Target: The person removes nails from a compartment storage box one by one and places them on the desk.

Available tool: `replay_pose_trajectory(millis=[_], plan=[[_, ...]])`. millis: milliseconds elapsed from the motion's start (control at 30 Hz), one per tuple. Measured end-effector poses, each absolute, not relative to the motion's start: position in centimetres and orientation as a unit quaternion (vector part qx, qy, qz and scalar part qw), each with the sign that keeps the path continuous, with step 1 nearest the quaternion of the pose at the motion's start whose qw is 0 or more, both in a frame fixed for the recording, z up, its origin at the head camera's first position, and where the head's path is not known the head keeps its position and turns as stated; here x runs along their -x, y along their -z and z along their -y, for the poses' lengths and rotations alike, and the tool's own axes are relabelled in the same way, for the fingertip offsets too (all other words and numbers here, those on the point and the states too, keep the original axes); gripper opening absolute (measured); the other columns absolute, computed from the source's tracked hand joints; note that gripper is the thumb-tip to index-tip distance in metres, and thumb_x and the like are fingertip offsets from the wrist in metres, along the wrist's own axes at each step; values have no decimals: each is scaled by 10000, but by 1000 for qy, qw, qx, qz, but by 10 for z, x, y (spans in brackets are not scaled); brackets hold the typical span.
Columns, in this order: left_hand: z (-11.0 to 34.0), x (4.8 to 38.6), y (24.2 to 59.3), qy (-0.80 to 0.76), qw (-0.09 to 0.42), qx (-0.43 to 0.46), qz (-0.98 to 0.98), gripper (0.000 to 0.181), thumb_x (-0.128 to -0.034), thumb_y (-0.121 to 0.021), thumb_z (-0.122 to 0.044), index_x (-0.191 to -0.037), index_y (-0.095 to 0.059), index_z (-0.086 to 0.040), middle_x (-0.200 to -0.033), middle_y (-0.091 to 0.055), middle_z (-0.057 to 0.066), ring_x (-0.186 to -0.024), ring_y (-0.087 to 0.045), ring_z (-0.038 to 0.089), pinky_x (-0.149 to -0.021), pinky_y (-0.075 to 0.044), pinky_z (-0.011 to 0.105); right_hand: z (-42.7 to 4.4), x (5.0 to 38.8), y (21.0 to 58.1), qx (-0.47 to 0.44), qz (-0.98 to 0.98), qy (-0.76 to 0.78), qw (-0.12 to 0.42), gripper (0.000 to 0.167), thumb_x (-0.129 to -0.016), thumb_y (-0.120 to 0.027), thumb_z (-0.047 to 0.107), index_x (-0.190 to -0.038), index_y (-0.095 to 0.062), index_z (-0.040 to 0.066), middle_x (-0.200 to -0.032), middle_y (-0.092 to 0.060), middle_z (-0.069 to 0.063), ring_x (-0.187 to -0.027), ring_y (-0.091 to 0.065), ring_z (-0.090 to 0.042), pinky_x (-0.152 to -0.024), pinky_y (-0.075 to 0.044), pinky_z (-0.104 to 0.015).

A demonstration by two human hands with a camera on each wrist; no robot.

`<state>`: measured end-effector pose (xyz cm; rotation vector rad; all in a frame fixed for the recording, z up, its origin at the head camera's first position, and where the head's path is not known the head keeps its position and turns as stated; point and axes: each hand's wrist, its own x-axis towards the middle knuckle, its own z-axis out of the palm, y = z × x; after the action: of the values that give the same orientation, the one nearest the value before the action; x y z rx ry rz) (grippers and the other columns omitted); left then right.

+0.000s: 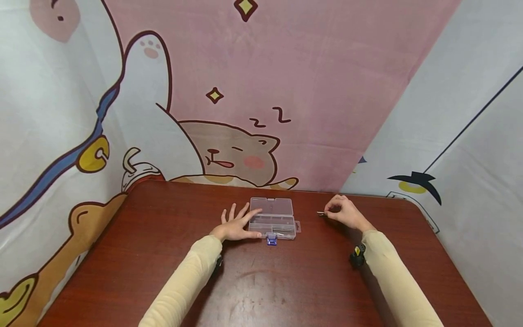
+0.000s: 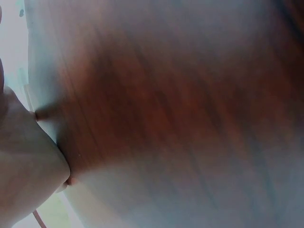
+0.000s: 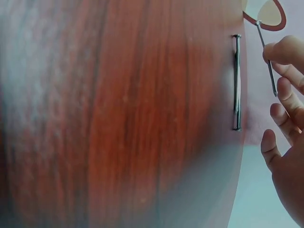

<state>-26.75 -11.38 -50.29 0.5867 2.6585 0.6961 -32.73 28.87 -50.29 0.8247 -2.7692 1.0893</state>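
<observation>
A clear plastic compartment box (image 1: pixel 271 220) lies on the table with its lid raised back and a blue latch (image 1: pixel 271 240) at the front. Thin metal pieces (image 1: pixel 283 229) lie in its front right compartment. My left hand (image 1: pixel 234 228) rests at the box's left side, fingers spread, thumb along the front edge. To the right of the box, my right hand (image 1: pixel 346 213) pinches a nail (image 3: pixel 271 78) between thumb and fingertips. In the right wrist view, other nails (image 3: pixel 237 80) lie on the table beside that hand, heads at both ends.
The reddish-brown wooden table (image 1: pixel 286 281) extends around both hands. A cartoon-printed cloth (image 1: pixel 318 91) hangs behind the table's far edge. A clear hang tab (image 1: pixel 298 226) sticks out from the box's right side. The left wrist view shows mostly blurred tabletop.
</observation>
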Motion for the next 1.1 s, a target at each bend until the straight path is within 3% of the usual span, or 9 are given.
replay_pose_trajectory(millis=[233, 467, 900, 1100], plan=[[114, 269, 507, -253, 162, -211, -930, 857, -823, -600, -671, -1530, -227, -362, -1610, -36, 120, -1396, 120, 489, -1039, 80, 648, -293, 331, 503, -266, 905, -330, 24, 94, -807, -744, 27, -820, -700, 108, -915, -570, -39, -956, -461, -295, -832, -343, -487], [114, 268, 506, -243, 163, -205, -934, 839, -827, -601, -665, -1527, -225, -396, -1616, -29, 74, -1407, 129, 459, -1048, 73, 641, -295, 336, 505, -246, 923, -296, -11, 76, -839, -735, 92, -805, -689, 141, -1034, -564, -83, -1056, -422, -352, -801, -195, -570], [113, 268, 505, -225, 164, -207, -938, 830, -844, -591, -652, -1531, -208, -387, -1613, -41, 98, -1406, 110, 471, -1049, 51, 647, -288, 343, 502, -258, 940, -223, -26, 118, -867, -720, 108, -799, -670, 191, -1105, -508, -85, -1044, -409, -344, -790, -237, -554], [114, 267, 504, -231, 161, -203, -938, 828, -838, -605, -645, -1527, -225, -389, -1614, -45, 87, -1409, 106, 466, -1051, 55, 644, -290, 341, 505, -260, 936, -238, -19, 71, -879, -709, 106, -830, -688, 153, -1123, -523, -122, -1066, -408, -366, -786, -245, -566]])
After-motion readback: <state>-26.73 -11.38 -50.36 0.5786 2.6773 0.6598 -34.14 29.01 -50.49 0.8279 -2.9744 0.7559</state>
